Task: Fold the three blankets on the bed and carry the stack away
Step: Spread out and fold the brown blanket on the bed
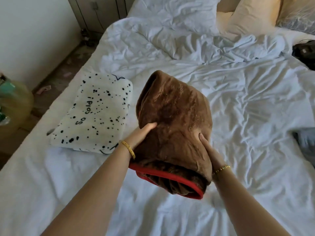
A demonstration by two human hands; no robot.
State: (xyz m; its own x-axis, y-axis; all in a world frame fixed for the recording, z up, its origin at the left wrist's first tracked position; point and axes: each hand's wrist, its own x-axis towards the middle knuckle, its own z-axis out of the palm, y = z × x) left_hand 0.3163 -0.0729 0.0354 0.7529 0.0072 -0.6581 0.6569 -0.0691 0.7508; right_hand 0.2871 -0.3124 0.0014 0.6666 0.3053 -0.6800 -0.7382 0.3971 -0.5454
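Head view, down over bed (238,116)

Rumpled white bed (238,116), cream pillows (247,16) at its head, white wall (34,31), littered floor (68,65).

Folded blanket (173,120) at centre, held above the bed (247,116) between left hand (143,133) and right hand (208,150); second folded blanket (95,109) at 9 o'clock, flat on the bed; duvet (170,36) at 12; pillows (252,14) at 1; bag (303,51) at 2.

free: bare sheet (238,133) right; blocked: spotted blanket (95,109) left
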